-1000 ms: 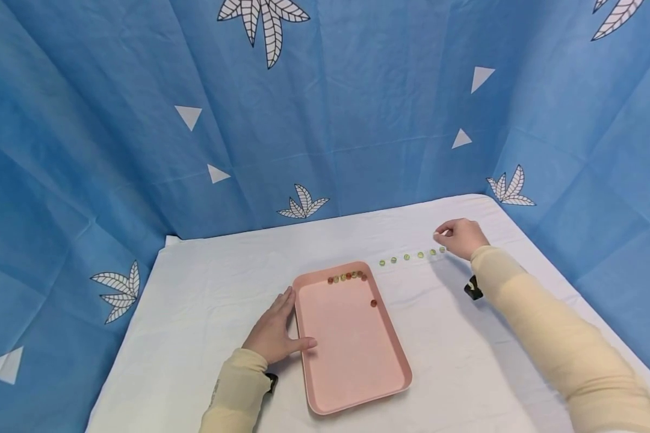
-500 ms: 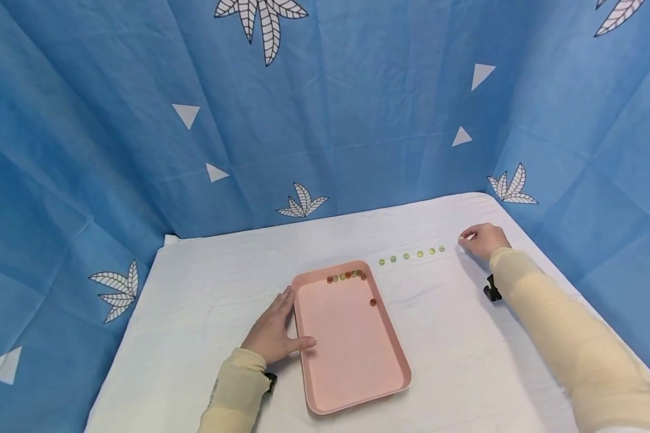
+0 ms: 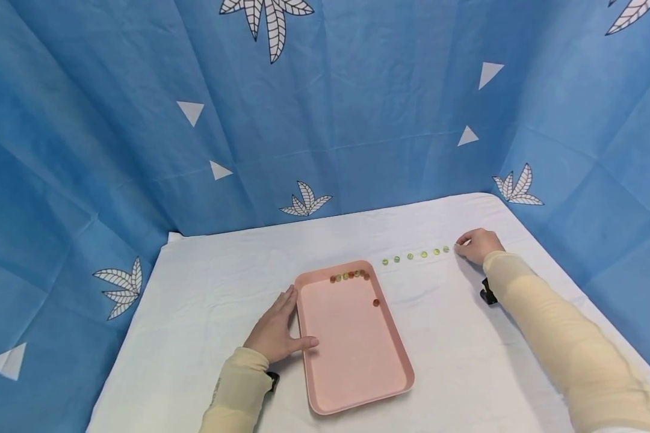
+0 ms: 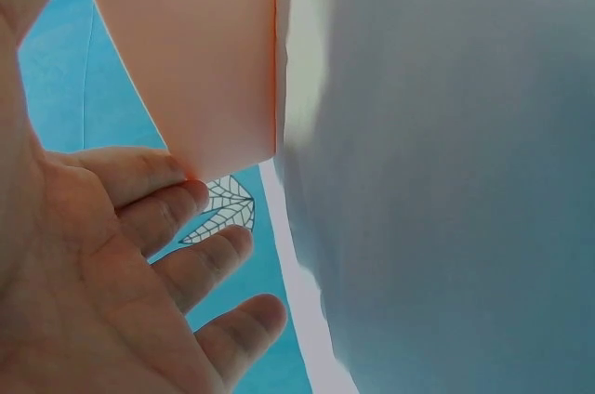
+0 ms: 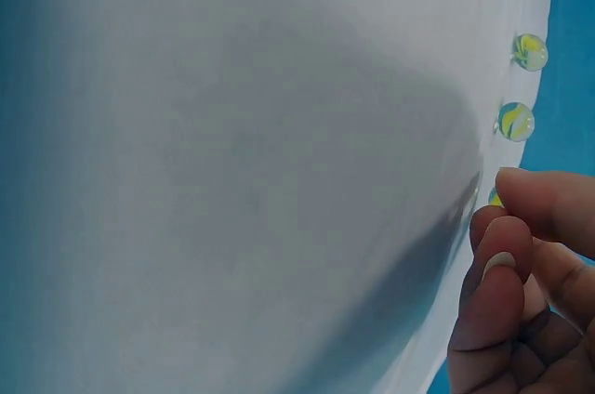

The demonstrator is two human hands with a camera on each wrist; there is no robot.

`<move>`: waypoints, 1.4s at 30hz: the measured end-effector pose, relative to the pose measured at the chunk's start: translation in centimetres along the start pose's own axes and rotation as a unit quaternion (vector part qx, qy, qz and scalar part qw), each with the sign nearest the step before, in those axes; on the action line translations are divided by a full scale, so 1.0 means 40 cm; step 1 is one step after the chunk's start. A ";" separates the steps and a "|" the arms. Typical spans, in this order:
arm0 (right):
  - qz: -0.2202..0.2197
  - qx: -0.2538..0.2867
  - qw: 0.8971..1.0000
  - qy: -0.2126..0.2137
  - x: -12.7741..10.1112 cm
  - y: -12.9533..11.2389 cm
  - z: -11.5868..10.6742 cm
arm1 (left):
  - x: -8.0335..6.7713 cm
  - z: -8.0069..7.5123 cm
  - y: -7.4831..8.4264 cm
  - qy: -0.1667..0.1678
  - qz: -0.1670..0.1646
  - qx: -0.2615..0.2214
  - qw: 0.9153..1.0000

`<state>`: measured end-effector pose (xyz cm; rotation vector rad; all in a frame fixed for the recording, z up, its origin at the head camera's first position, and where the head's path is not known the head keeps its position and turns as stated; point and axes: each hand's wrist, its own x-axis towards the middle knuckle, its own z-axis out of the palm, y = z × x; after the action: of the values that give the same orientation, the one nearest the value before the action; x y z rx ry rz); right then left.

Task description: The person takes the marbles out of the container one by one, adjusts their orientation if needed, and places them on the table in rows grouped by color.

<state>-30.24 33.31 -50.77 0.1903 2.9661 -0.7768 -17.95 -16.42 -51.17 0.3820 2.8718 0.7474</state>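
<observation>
- right hand (image 3: 478,245) at the right end of the marble row (image 3: 414,255) on the white table (image 3: 206,288), fingers curled, fingertips (image 5: 502,236) pinched together; held marble not discernible
- left hand (image 3: 273,331) flat, fingers straight, thumb touching the pink tray (image 3: 352,355)
- more marbles (image 3: 349,275) along the tray's far edge

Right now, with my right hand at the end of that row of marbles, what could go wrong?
1. The marbles lie loose in a row on the cloth; the right hand at the row's end could nudge the nearest one and set it rolling.
2. The fingertips are bunched, so a pinched marble might slip out.
3. The left hand only rests against the pink tray; a bump could scatter the marbles inside.
</observation>
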 end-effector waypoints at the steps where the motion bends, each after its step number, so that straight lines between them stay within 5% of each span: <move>1: 0.001 -0.002 1.000 0.002 0.001 0.000 0.001 | 0.000 0.000 0.001 0.000 0.000 -0.001 1.000; 23: 0.023 0.009 1.000 -0.001 -0.002 -0.003 -0.010 | 0.000 0.004 -0.002 -0.001 -0.002 -0.004 1.000; 31: -0.015 0.026 1.000 0.004 -0.032 -0.076 -0.034 | -0.001 0.001 -0.004 0.003 0.002 -0.004 1.000; 42: -0.094 0.049 0.994 -0.015 -0.071 -0.221 0.019 | -0.006 0.003 0.000 0.004 0.005 -0.003 1.000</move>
<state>-28.62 25.03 -46.87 -0.0978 2.9507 -0.9366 -17.70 -16.45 -51.25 0.3924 2.8769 0.7619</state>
